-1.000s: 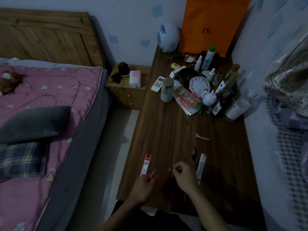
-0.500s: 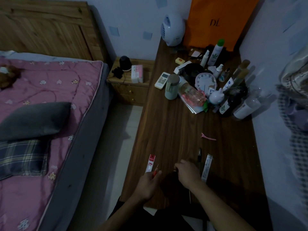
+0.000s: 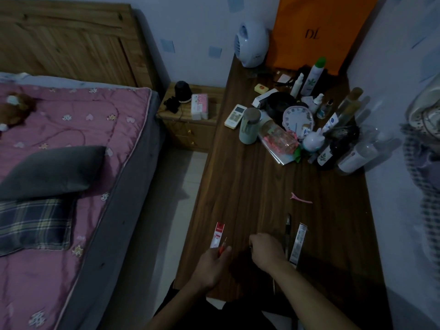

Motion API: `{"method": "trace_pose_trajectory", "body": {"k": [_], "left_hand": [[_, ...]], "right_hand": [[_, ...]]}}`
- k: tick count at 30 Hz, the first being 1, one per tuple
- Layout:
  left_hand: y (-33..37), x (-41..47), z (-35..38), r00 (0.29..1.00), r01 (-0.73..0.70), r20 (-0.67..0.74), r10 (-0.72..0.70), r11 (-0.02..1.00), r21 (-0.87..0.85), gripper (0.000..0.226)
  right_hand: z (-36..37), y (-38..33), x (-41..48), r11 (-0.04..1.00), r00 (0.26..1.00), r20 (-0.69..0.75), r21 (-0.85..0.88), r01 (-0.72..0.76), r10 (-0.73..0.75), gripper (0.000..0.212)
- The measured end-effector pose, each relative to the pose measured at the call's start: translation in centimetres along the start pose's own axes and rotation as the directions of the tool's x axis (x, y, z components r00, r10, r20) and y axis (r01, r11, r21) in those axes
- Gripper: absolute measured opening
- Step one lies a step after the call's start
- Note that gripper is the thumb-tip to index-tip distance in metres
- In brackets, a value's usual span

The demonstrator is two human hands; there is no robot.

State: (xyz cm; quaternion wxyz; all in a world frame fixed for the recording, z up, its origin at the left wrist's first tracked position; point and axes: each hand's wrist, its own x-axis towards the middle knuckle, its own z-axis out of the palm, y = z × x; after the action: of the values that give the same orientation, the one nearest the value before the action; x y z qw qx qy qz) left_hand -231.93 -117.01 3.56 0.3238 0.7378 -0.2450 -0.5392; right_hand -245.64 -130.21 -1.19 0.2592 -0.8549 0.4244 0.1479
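Tip from us: work low over the desk [image 3: 250,191] and line the fine tip up slowly, no forcing. Our left hand [image 3: 210,265] has its fingers curled, pinching the thin red stick [image 3: 222,247] just beside the red-and-white packet [image 3: 219,234]. Our right hand [image 3: 266,251] is curled tight too, but we can't tell if anything's in it.

wooden table [image 3: 250,186] | near: red-white packet [image 3: 217,235], dark pen [image 3: 288,232], silver packet [image 3: 299,244] | mid: pink hair clip [image 3: 300,199] | far: bottles [image 3: 352,158]
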Motion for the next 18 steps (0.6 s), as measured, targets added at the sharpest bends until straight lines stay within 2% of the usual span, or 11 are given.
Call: {"method": "trace_pose_trajectory", "body": {"k": [2,4,6,9,11,14,16,18], "left_hand": [[0.5,-0.3,0.1,1.000,-0.014,-0.011,0.014,1.000,0.016,0.040],[1.1,-0.9,0.1,0.999,-0.038,-0.010,0.038,0.999,0.026,0.040],[1.8,-1.5,0.0,0.999,-0.049,0.017,0.048,0.998,0.049,0.037],[3.0,-2.6,0.1,0.996,-0.090,0.024,0.088,0.991,0.103,0.036],[3.9,-3.4,0.2,0.990,-0.139,0.018,0.138,0.981,0.138,0.037],[5.4,-4.5,0.4,0.980,-0.197,0.008,0.199,0.959,0.202,0.040],[6.3,-5.2,0.5,0.977,-0.212,0.012,0.215,0.952,0.220,0.039],[7.0,-5.9,0.6,0.973,-0.229,0.042,0.225,0.951,0.207,0.034]], "right_hand": [[-0.8,-0.4,-0.3,0.981,0.995,-0.028,0.168,-0.093,0.099,0.013],[-1.9,-0.9,-0.8,0.908,0.983,-0.043,0.392,-0.149,0.180,0.012],[-3.4,-1.4,-1.9,0.782,0.973,-0.044,0.604,-0.153,0.224,0.012],[-5.7,-2.3,-4.3,0.552,0.970,-0.027,0.826,-0.116,0.243,0.015],[-6.9,-2.8,-5.9,0.406,0.976,-0.019,0.911,-0.073,0.218,0.014],[-8.6,-3.5,-8.0,0.283,0.981,-0.057,0.959,0.003,0.184,0.006],[-9.4,-3.8,-9.0,0.257,0.981,-0.104,0.965,0.059,0.165,0.005],[-9.9,-4.0,-9.8,0.274,0.979,-0.147,0.956,0.104,0.144,0.006]]}}
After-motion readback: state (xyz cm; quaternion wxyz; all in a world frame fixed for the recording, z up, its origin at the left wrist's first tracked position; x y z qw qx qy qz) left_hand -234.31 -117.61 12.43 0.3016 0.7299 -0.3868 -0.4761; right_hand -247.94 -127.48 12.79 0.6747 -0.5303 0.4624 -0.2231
